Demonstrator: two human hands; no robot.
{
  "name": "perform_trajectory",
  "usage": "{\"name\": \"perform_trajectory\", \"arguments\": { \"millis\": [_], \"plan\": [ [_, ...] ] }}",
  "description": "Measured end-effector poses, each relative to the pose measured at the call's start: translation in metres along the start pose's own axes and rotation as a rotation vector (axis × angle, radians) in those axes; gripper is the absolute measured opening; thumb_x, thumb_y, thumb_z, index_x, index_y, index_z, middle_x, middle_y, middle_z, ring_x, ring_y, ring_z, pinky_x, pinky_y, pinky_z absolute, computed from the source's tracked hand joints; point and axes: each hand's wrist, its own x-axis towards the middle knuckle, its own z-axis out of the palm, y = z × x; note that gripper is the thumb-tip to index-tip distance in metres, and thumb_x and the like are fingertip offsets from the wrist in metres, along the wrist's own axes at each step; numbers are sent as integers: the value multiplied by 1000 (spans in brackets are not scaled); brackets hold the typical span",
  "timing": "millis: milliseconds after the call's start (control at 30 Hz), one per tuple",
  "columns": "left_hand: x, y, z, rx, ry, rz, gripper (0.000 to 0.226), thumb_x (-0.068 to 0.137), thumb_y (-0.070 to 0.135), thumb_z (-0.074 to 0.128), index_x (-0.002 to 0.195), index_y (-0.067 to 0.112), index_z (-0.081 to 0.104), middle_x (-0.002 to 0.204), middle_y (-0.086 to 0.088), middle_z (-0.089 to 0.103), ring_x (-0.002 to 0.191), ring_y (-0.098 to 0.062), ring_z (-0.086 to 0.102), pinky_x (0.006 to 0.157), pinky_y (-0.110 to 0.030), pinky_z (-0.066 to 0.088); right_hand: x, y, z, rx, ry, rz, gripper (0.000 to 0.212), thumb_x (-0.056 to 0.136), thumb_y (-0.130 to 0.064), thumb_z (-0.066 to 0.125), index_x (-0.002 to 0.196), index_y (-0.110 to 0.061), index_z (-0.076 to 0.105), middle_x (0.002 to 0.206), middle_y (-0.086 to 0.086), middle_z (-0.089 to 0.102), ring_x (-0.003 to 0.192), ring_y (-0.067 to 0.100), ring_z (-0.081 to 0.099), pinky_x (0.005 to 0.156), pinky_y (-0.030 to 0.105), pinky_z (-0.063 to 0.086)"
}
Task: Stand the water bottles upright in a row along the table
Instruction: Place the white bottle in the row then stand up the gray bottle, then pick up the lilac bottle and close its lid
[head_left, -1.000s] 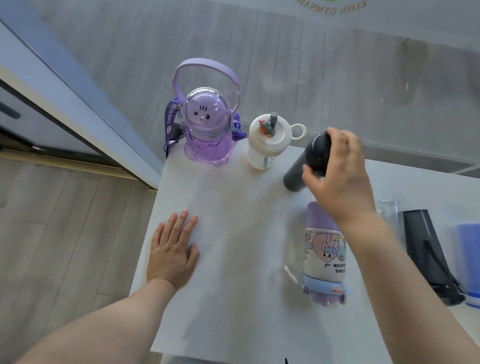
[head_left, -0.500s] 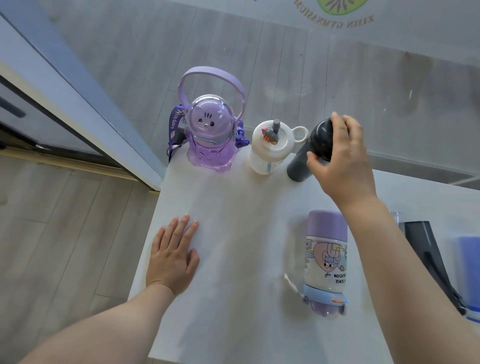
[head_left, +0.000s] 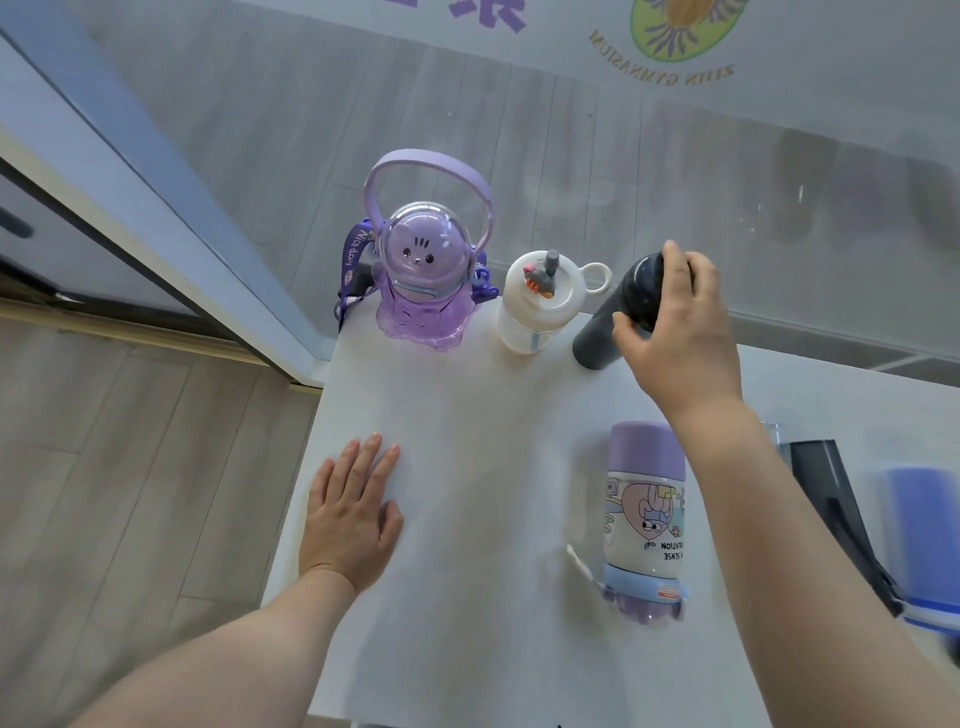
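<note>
The right hand (head_left: 675, 332) is gripping the dark bottle (head_left: 618, 312) by its cap, seating it third in the far-edge row; the left hand (head_left: 353, 514) is lying flat, bracing on the table (head_left: 467, 597). The cartoon bottle (head_left: 644, 519) is lying unsorted.

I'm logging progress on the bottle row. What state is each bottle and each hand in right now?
purple bear bottle: upright at the table's far edge, handle raised.
white bottle: upright beside it, lid on.
dark bottle: standing third in the row, top gripped.
cartoon bottle: lying on its side, purple cap on.
black bottle: lying down, partly hidden.
blue bottle: lying down, cut off by the frame.
right hand: closed around the dark bottle's top.
left hand: flat on the table, empty.
</note>
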Motion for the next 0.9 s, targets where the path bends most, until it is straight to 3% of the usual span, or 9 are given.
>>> {"name": "perform_trajectory", "arguments": {
  "millis": [233,500,667,733,800,900],
  "plan": [
    [-2,0,-2,28,-32,4,62,86,33,33,148,23,34,157,-1,29,146,-22,21,118,-45,15,-16,-3,-16,-26,-41,2,88,87,-45,62,154,-12,13,159,16,12,139,38,23,110,45,28],
    [-1,6,-6,-61,-28,-61,63,84,38,29,146,24,36,157,0,29,146,-19,17,118,-34,0,-98,40,-30,70,-134,-69,73,88,-26,64,149,-10,27,154,19,27,139,35,26,114,43,21],
    [4,49,-7,-219,17,-228,59,82,22,52,140,11,45,152,-13,35,141,-33,28,117,-44,18,-162,84,-38,218,-364,59,71,93,-27,58,152,-17,19,157,3,22,144,17,16,115,25,10],
    [-4,79,-1,-304,14,-203,58,80,20,51,137,6,48,148,-16,40,137,-36,34,115,-43,23,-186,102,-36,310,-454,143,70,93,-31,57,151,-21,19,155,-3,24,142,12,20,114,23,14],
    [-19,113,5,-407,-21,-150,61,78,28,46,135,7,50,145,-13,44,135,-32,37,114,-35,23,-204,117,-33,416,-552,229,72,92,-33,59,150,-26,18,152,-5,28,137,14,34,114,31,27],
    [-41,163,11,-576,-112,-50,59,81,49,39,136,27,45,144,5,42,135,-12,34,111,-19,18,-219,128,-32,524,-687,347,75,88,-40,63,149,-32,18,144,-6,40,117,13,52,100,36,45]
  ]
}}
